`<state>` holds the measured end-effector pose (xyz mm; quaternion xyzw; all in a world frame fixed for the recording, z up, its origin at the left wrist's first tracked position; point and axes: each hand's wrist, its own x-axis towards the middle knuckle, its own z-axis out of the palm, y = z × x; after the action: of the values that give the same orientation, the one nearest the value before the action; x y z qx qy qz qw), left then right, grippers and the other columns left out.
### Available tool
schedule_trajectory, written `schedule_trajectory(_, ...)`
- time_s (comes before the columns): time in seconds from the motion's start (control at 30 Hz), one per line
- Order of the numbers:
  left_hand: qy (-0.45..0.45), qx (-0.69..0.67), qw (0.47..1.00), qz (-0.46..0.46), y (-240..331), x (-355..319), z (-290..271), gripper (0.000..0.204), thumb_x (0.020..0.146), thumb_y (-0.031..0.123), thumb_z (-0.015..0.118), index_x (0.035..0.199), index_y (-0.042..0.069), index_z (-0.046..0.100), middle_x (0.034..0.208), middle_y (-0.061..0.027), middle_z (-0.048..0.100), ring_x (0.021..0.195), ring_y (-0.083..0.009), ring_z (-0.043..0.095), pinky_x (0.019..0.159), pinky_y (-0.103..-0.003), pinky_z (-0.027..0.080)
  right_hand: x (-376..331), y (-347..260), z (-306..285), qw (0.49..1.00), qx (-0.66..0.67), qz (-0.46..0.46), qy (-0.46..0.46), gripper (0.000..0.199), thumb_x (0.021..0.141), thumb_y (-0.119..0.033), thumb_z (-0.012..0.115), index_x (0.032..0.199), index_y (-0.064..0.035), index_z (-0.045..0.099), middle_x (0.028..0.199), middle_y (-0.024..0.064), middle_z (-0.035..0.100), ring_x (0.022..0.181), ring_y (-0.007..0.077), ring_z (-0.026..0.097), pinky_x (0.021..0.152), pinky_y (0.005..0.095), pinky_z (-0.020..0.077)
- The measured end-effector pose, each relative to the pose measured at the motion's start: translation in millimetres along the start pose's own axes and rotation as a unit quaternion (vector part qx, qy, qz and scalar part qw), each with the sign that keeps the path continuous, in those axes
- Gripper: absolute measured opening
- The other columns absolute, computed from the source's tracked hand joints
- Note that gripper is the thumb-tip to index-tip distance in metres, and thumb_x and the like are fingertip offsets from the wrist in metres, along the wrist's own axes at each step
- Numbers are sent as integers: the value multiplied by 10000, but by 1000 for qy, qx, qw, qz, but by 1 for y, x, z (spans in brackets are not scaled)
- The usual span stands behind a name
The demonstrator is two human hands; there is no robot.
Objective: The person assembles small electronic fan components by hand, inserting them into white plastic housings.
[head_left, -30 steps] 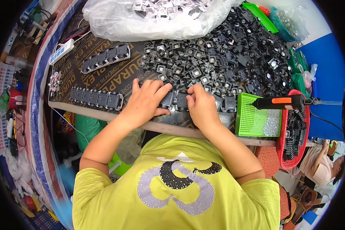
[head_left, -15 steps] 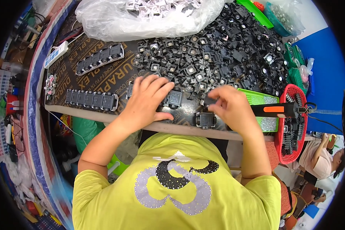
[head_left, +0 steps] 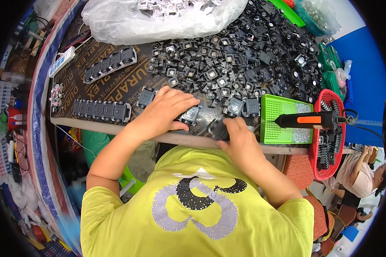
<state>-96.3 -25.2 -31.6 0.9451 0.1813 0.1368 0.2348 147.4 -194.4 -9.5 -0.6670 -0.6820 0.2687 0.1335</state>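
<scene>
My left hand (head_left: 165, 112) lies over a short row of black car-shaped plastic parts. Its thumb and fingers close around the right-end part (head_left: 189, 115), while another part (head_left: 146, 97) sticks out on the left; the middle of the row is hidden under the palm. Near the table's front edge, my right hand (head_left: 243, 141) grips a dark car-shaped part (head_left: 219, 129), blurred by motion. Just beyond that hand, two similar black parts (head_left: 235, 105) stand side by side.
Two rows of joined black parts (head_left: 102, 110) lie at left, below a power strip (head_left: 63, 60). A large heap of black parts (head_left: 244, 55) and a plastic bag (head_left: 116, 25) fill the back. An electric screwdriver (head_left: 306, 120) crosses a green tray (head_left: 268, 135) beside a red basket (head_left: 317, 171).
My right hand has moved left and toward the front edge, shifting a black part leftward. The green tray and the two parts behind that hand are now uncovered. The left-hand row has turned slightly.
</scene>
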Motion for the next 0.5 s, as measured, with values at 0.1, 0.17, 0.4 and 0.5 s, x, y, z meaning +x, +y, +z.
schedule_trajectory(0.1, -4, -5, 1000, -7, 0, 0, -1, 831, 662, 282, 926, 1411, 116, 607, 1367, -66, 657, 1272, -301, 592, 1128, -490, 370, 19, -13, 13, 991, 62, 89, 79, 748, 822, -319, 910, 1364, 9, 513, 1152, 341, 695, 1061, 495, 700, 870, 519, 583)
schedule_trajectory(0.17, 0, -10, 1000, -7, -1, 1, -1, 826, 664, 279, 925, 1410, 118, 609, 1363, -68, 658, 1273, -301, 592, 1127, -490, 369, 33, -18, 23, 989, 76, 84, 100, 757, 827, -335, 908, 1365, 14, 505, 1109, 330, 706, 1013, 503, 708, 835, 525, 587)
schedule_trajectory(0.4, 28, 26, 999, -35, -3, -3, -4, 804, 665, 265, 930, 1392, 118, 620, 1359, -84, 650, 1281, -302, 586, 1137, -483, 357, 49, -24, 42, 987, 85, 34, 129, 709, 861, -336, 877, 1345, 11, 492, 1050, 309, 720, 938, 498, 725, 749, 529, 597)
schedule_trajectory(0.5, 26, 24, 999, -35, -2, -3, -4, 804, 665, 265, 931, 1393, 118, 622, 1363, -87, 648, 1282, -303, 586, 1138, -481, 354, 54, -29, 37, 991, 37, 19, 123, 609, 877, -278, 855, 1289, 11, 512, 996, 280, 713, 880, 475, 727, 713, 516, 600)
